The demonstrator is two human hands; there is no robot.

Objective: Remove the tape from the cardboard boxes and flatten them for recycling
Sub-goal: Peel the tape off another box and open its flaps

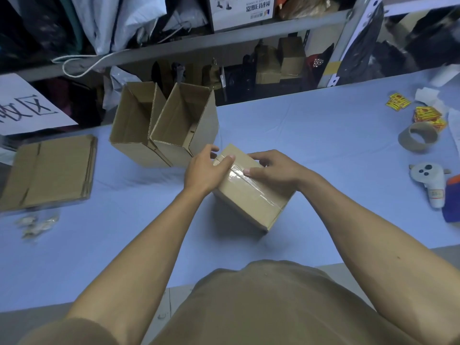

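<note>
Cluttered shelving [224, 38] runs along the back, and in front of it your blue-covered surface [323, 125] carries the whole job. Right in the middle sits the sealed box [251, 192], turned at an angle, with a strip of clear tape [245, 178] running down its top seam and over the near edge.

You're on the tape-removal step, by the look of it, and right at the start of it. Your left hand [202, 171] is wrapped over the far left corner of the box, thumb pressed onto the tape near its far end, fingers curled over the edge. Your right hand [270, 169] rests on the top from the other side, fingers curled over the far edge and its thumb tip down on the tape line. Whether either thumb has a loose end lifted, I can't tell; the tape looks flat along the seam.

Next move, I'd say: get a nail under one end of that strip, pinch it, and peel along the seam while the other hand pins the box down. Clear tape tears easily, so a low, steady pull should serve you best.

Off to your left, two open boxes [164, 125] stand just behind the sealed one, waiting to be flattened, and a flattened stack [49, 170] lies further left. An empty tape core [418, 139] sits well apart on the right.
</note>
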